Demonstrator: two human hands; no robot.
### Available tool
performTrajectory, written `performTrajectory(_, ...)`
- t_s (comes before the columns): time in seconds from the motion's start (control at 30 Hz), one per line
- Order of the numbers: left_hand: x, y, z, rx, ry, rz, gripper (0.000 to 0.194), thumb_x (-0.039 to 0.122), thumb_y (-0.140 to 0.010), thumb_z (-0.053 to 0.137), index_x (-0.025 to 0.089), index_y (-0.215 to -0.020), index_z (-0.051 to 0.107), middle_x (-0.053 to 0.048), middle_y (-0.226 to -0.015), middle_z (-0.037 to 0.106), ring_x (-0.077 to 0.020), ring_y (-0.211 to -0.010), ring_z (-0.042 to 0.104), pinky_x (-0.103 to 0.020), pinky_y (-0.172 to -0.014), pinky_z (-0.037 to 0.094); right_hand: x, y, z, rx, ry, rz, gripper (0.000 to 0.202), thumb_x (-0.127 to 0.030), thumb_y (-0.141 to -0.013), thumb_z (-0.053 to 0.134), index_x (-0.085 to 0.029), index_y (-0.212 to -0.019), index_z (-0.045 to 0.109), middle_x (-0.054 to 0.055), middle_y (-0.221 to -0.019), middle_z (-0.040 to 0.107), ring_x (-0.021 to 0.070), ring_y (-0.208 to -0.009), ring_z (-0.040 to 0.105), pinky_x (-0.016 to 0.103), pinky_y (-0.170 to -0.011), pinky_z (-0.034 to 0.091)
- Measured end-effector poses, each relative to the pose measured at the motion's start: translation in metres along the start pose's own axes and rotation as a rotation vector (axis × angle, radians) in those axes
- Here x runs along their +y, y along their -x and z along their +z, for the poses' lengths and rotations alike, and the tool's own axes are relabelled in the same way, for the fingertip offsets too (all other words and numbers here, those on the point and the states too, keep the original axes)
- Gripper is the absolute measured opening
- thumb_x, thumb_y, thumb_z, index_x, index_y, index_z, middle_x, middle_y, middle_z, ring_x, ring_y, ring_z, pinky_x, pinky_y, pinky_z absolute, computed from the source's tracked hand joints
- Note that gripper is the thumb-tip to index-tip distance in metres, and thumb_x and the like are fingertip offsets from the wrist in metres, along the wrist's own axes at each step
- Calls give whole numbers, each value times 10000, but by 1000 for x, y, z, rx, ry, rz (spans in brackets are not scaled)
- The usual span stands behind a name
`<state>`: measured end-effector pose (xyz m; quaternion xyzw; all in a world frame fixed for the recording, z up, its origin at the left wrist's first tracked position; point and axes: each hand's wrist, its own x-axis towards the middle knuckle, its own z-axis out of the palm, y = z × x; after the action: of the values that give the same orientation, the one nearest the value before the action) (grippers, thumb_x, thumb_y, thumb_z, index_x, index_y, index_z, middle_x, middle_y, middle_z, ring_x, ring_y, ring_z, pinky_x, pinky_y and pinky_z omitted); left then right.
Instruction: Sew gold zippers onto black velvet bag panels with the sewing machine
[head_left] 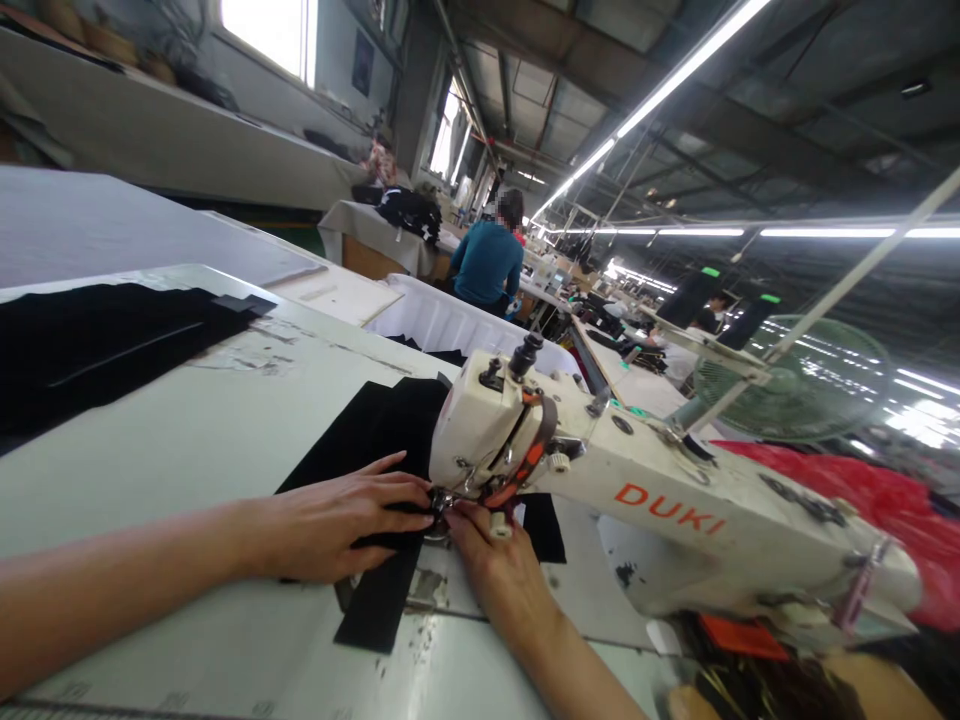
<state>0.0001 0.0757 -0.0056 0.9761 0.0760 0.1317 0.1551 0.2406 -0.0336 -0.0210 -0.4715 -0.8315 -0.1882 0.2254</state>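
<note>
A white sewing machine [480, 420] with orange lettering stands on the table, its presser foot [441, 505] down among my fingertips. Black fabric [367, 430] runs beneath the needle area, and a strip of it hangs toward me. My left hand [341, 520] lies on this fabric just left of the foot, fingers stretched out and apart. On the other side, my right hand [499, 560] has its fingers pressed together at the fabric's edge, close to the needle. The machine head partly hides those fingertips. Another black piece [544, 528] shows right of my right hand.
More black fabric [97, 350] lies on the table's left side. Behind the machine is a white plastic bin [420, 315]. A person in a teal top [487, 262] sits beyond it. A green fan [795, 378] and red plastic [847, 490] are at the right.
</note>
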Motion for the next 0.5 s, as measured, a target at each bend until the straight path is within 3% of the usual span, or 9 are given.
performTrajectory(0.1, -2, 0, 2, 16, 40, -9, 592, 99, -891, 619, 294, -1448, 574, -37, -1464, 583, -225, -1451, 438, -462, -1279, 67, 4, -5, 11, 20, -71, 82, 193, -113, -952, 628, -201, -1105, 706, 48, -1018, 770, 206, -927, 721, 300, -852, 584)
performTrajectory(0.3, -4, 1, -1, 53, 229, -94, 376, 200, -1037, 504, 314, -1372, 629, 23, -1351, 671, -152, -1339, 561, -338, -1282, 182, 0, -1, 22, 126, -76, 110, 169, -148, -975, 585, -203, -1025, 737, 72, -941, 764, 212, -875, 728, 318, -824, 589)
performTrajectory(0.5, -3, 2, 0, 34, 101, -36, 496, 135, -962, 559, 315, -1423, 585, 7, -1424, 614, -174, -1402, 494, -347, -1289, 104, -2, -5, 17, 163, -73, 73, 201, -153, -995, 549, -198, -1054, 735, 79, -957, 768, 212, -859, 734, 339, -821, 596)
